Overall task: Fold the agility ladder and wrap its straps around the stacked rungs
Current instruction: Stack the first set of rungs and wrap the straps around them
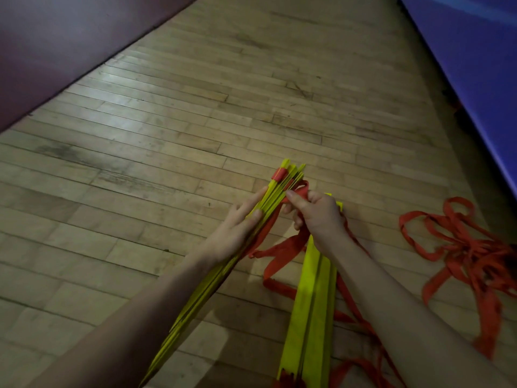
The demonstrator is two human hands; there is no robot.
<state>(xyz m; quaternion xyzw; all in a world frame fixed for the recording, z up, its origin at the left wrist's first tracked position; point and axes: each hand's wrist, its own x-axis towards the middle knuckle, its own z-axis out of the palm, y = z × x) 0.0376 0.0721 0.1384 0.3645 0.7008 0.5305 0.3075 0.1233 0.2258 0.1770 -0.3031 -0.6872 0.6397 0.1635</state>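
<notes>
A stack of flat yellow rungs (282,182) rises slanted off the wooden floor, its far end fanned slightly and carrying a red sleeve. My left hand (237,228) grips this stack from the left side, fingers along the rungs. My right hand (316,217) pinches a red strap (303,189) right beside the stack's upper end. More red strap (279,253) hangs in loops beneath both hands. A second group of yellow rungs (313,309) lies flat on the floor under my right forearm.
A tangled heap of red strap (464,247) lies on the floor to the right. A maroon mat (56,46) borders the floor at the upper left and a blue mat (481,65) at the upper right. The wooden floor (195,107) stretches ahead.
</notes>
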